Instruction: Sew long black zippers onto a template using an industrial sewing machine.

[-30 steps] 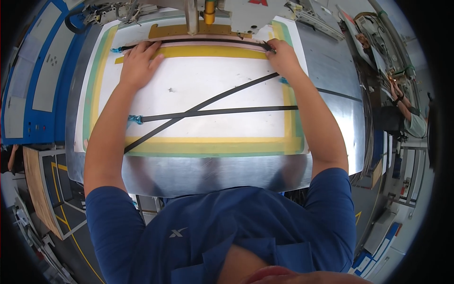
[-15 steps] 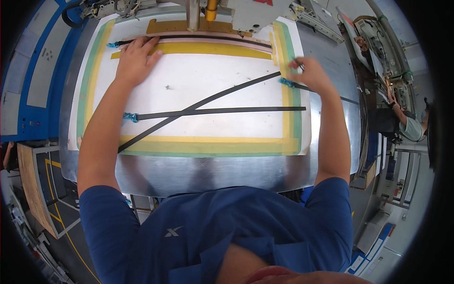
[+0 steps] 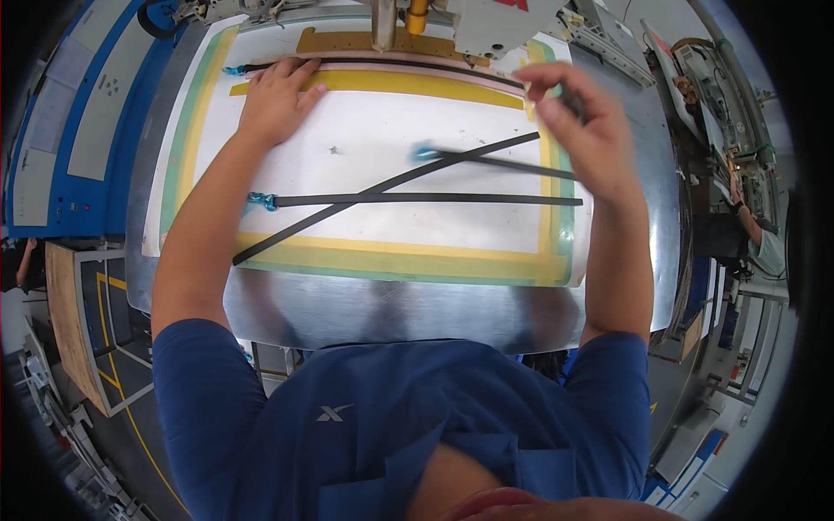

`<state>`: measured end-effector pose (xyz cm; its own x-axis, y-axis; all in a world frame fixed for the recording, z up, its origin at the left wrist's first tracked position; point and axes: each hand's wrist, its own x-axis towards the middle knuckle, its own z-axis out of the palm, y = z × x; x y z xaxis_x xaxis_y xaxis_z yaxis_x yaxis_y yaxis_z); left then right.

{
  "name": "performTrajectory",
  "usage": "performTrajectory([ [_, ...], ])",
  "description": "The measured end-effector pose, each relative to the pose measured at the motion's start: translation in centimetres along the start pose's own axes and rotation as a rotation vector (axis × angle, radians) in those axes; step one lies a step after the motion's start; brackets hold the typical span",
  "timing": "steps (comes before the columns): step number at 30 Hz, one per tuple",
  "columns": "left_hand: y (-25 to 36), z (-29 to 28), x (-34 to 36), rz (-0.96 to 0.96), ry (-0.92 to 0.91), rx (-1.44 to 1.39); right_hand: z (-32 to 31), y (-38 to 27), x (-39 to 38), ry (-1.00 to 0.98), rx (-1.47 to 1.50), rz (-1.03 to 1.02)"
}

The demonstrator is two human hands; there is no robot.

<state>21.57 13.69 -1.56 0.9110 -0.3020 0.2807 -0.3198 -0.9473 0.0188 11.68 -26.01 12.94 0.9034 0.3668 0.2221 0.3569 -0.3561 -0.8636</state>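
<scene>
My left hand (image 3: 276, 102) lies flat with its fingers over the left part of a long black strip (image 3: 391, 62). That strip sits in a pink and yellow jig (image 3: 373, 82) and has a blue-wrapped end (image 3: 233, 71) at its left. By the jig's right end my right hand (image 3: 586, 122) is curled, thumb and index finger near the strip's tip. A small dark object (image 3: 572, 102) shows in its palm, too blurred to name. On the white sheet (image 3: 347, 169) below are a blue-ended strip (image 3: 434, 199), a diagonal black strip (image 3: 391, 183) crossing it, and a blurred blue-ended strip (image 3: 512, 165).
A machine head with a metal post (image 3: 383, 26) hangs over the jig's far side. Yellow and green tape (image 3: 391, 263) borders the sheet on a metal table (image 3: 391, 304). A blue cabinet (image 3: 87, 156) stands left; another person (image 3: 764, 243) is at the far right.
My right hand has moved up toward the jig's right end. The blurred blue-ended strip has shifted left from beside that hand onto the sheet. My left hand stays on the jig; the view has shifted slightly.
</scene>
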Motion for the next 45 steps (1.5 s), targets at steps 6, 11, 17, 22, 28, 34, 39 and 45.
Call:
performTrajectory([
  [6, 0.1, -0.3, 0.3, 0.013, -0.008, -0.013, -1.5, 8.8, 2.6, 0.229, -0.393, 0.124],
  [11, 0.3, -1.0, 0.0, 0.009, -0.019, -0.011, 0.1, 13.7, 2.1, 0.108, -0.754, 0.268],
  [17, -0.1, -0.8, 0.1, 0.004, 0.02, -0.042, 1.0, 13.9, 2.4, 0.091, -0.867, 0.295],
  [22, -0.8, -1.1, 0.4, -0.112, 0.0, -0.169, 1.0, 13.1, 2.4, 0.092, -0.994, 0.366],
  [28, -6.7, -2.6, -0.9, 0.046, 0.023, 0.049, 0.1, 12.6, 1.7, 0.117, -0.937, 0.444],
  [34, -9.5, -1.8, -2.1, 0.165, 0.007, -0.082, 7.7, 4.7, 1.5, -0.307, -0.518, 0.122],
  [39, -8.6, -0.7, -1.4, 0.233, -0.015, -0.186, 15.7, 1.5, 0.6, -0.523, -0.524, 0.099],
  [45, -10.1, 0.3, -0.3, 0.383, -0.063, -0.155, 18.1, 3.6, 4.3, -0.422, -0.556, 0.12],
])
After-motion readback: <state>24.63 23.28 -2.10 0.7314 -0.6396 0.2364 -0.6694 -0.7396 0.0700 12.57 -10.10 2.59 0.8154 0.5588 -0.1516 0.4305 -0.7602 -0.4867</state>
